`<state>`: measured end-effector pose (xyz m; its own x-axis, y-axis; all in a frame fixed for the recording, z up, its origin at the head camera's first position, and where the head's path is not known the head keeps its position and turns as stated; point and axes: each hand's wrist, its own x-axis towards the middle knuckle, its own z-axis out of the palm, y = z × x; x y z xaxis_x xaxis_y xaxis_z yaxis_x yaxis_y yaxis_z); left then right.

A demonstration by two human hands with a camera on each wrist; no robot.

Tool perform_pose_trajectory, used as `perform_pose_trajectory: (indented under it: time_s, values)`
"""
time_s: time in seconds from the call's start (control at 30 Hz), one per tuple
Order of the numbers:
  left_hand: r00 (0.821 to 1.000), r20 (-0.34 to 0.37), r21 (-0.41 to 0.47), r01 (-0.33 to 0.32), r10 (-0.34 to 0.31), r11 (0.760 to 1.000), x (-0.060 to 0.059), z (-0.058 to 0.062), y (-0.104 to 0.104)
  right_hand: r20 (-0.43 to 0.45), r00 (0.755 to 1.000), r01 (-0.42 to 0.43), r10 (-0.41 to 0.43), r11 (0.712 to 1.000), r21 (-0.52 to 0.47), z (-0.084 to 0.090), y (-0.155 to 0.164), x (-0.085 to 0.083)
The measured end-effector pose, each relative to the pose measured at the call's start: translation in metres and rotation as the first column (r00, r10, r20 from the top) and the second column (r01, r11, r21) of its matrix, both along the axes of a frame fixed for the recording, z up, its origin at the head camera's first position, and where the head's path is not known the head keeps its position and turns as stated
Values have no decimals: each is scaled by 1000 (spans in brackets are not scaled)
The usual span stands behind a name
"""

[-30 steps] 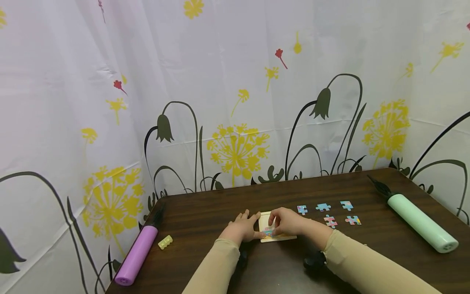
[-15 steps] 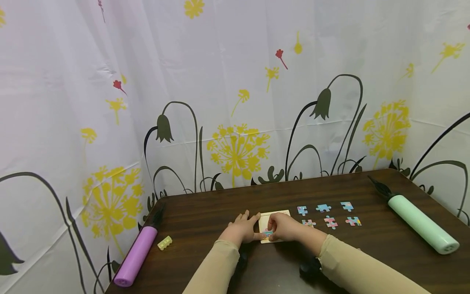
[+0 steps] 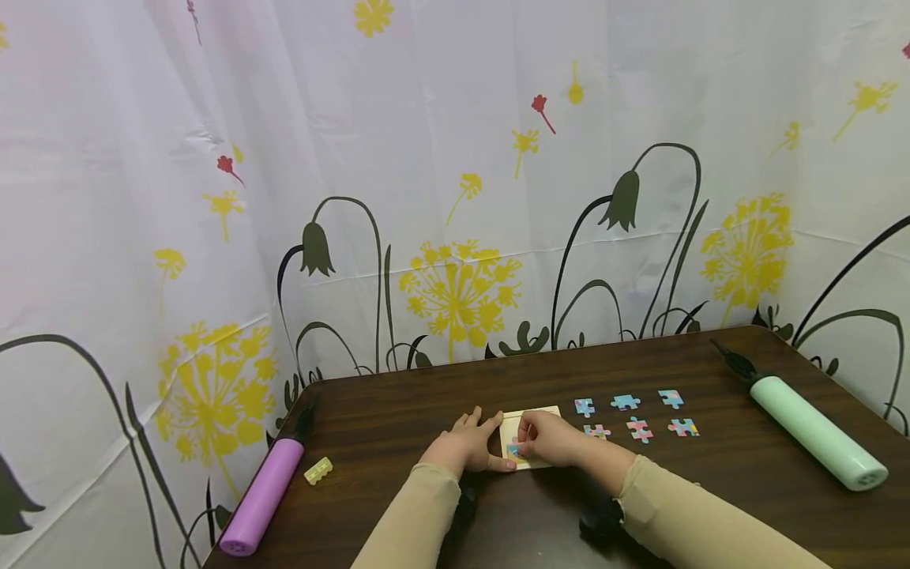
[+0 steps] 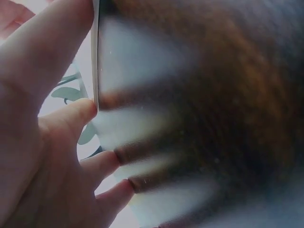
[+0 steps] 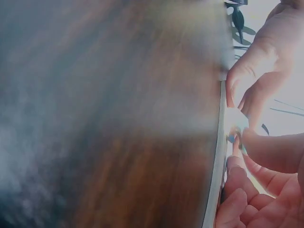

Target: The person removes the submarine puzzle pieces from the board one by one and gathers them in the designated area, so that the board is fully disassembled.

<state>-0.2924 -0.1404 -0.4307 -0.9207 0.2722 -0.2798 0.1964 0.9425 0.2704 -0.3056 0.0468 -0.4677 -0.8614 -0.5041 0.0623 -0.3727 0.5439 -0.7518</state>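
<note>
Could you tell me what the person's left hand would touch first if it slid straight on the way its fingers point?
Probably nothing on the table: the left hand points toward the curtain.

Evenly and brightly lit in the head view, soft shadows only; badly blurred and backlit in both wrist views.

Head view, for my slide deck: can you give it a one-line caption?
Left hand steadies a puzzle board while the right hand pinches a puzzle piece onto it.

Head view above, wrist views tabletop-close
</note>
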Motion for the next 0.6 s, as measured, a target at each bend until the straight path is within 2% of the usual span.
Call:
perform_pose_trajectory:
  time_s: [0.3, 0.47, 0.6]
  values:
    - [1000, 2, -5, -4, 4, 1000, -2, -3, 0, 44, 998, 47, -44, 996, -78, 1, 1, 3]
    - [1000, 1, -7, -11, 11, 1000, -3, -5, 0, 184, 982, 83, -45, 976, -200, 6, 8, 1]
    - [1000, 3, -6, -18, 18, 1000, -4, -7, -1, 263, 964, 107, -39, 963, -247, 19, 24, 2]
